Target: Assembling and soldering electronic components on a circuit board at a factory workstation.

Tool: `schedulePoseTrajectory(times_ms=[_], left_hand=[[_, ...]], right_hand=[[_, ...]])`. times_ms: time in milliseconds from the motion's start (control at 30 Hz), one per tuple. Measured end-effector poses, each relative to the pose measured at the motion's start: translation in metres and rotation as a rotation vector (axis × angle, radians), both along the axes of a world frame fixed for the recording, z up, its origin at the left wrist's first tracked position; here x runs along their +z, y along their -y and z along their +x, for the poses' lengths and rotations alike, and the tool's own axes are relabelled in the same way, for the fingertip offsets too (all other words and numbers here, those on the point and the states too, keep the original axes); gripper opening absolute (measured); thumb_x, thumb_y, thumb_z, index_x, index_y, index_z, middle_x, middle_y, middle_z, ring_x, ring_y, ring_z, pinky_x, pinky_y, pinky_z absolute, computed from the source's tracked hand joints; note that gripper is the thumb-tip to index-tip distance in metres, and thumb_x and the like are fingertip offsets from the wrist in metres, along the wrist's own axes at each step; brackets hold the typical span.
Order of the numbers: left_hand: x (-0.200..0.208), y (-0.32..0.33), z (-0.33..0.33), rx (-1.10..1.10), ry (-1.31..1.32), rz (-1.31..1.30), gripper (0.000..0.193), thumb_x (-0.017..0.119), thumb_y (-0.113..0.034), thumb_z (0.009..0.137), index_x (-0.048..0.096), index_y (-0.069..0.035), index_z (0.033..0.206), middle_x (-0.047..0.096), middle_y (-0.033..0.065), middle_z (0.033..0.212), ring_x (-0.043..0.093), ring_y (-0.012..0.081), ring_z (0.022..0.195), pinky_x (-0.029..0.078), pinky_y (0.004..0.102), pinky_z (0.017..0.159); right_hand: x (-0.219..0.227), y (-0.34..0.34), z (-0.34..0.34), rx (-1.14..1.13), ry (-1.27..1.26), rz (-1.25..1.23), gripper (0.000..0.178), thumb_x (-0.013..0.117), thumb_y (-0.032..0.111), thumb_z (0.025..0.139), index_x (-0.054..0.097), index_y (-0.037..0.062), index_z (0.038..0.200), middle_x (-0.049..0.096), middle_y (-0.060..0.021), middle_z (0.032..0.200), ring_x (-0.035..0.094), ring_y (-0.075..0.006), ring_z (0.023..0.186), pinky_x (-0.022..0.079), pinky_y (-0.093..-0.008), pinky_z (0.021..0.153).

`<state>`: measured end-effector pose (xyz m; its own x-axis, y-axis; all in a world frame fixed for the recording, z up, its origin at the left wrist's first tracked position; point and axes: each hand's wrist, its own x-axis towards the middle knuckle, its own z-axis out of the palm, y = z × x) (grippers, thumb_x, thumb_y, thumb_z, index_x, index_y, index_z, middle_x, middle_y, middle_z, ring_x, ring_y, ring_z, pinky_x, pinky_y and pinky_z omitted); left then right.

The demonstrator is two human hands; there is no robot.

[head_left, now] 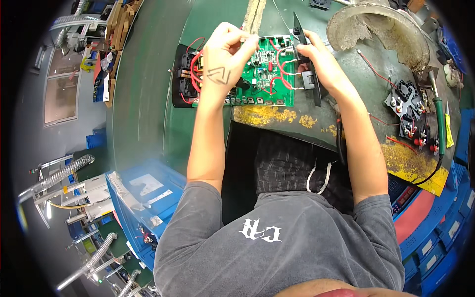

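Observation:
A green circuit board (284, 95) with red and white wires lies on the bench in front of me. At its left end sits a black fan (184, 64) with red leads. Over the left part of the board my left hand (223, 62) is closed, thumb and fingers pinched near the far edge; what they hold, if anything, is hidden. My right hand (324, 62) grips a black end panel (311, 94), standing on edge beside the board's right end. Wires run from the board toward this panel.
A worn, crusted round shell (378, 29) stands at the far right. Nearer lie a black fan assembly with red terminals (408, 106), a green-handled soldering iron (439, 116) and a yellow tube (449, 129). Blue bins (148, 193) flank me below bench height.

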<state>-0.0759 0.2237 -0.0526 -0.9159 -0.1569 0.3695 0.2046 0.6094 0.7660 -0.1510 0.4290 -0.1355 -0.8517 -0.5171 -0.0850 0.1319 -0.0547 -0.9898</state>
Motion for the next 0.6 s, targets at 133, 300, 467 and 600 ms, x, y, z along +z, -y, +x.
schedulePoseTrajectory(times_ms=[133, 300, 467, 600], left_hand=[[-0.022, 0.004, -0.023, -0.094, 0.027, 0.382, 0.018, 0.067, -0.014, 0.098, 0.066, 0.000, 0.086, 0.064, 0.0039, 0.088, 0.050, 0.0045, 0.062, 0.041, 0.0221, 0.055], [-0.027, -0.001, -0.036, -0.195, 0.366, 0.822, 0.019, 0.064, -0.020, 0.100, 0.060, -0.004, 0.092, 0.064, 0.0053, 0.076, 0.032, 0.0015, 0.047, 0.024, 0.0193, 0.042], [-0.033, -0.004, -0.042, -0.177, 0.419, 0.687, 0.021, 0.070, -0.018, 0.098, 0.066, -0.001, 0.110, 0.067, 0.0024, 0.076, 0.040, 0.0006, 0.052, 0.028, 0.0177, 0.047], [-0.039, 0.004, -0.051, -0.213, 0.196, 0.321, 0.027, 0.066, -0.014, 0.100, 0.062, 0.003, 0.121, 0.076, 0.0045, 0.093, 0.046, -0.0003, 0.058, 0.032, 0.0167, 0.052]], right_hand=[[0.002, 0.003, 0.000, 0.016, 0.015, -0.010, 0.067, 0.062, 0.034, 0.093, 0.043, 0.0022, 0.149, 0.067, -0.0120, 0.108, 0.062, -0.0165, 0.084, 0.053, -0.0313, 0.077], [0.012, 0.000, 0.007, 0.017, -0.008, 0.044, 0.051, 0.052, 0.023, 0.099, 0.044, 0.0068, 0.147, 0.059, -0.0060, 0.102, 0.056, -0.0109, 0.076, 0.049, -0.0254, 0.069], [0.012, 0.001, 0.008, 0.051, -0.020, 0.043, 0.053, 0.052, 0.022, 0.099, 0.042, 0.0084, 0.149, 0.056, -0.0055, 0.102, 0.055, -0.0111, 0.077, 0.049, -0.0261, 0.070], [0.022, -0.001, 0.013, 0.035, -0.012, 0.051, 0.059, 0.052, 0.022, 0.098, 0.038, 0.0102, 0.154, 0.055, -0.0032, 0.099, 0.053, -0.0105, 0.079, 0.048, -0.0267, 0.073]])
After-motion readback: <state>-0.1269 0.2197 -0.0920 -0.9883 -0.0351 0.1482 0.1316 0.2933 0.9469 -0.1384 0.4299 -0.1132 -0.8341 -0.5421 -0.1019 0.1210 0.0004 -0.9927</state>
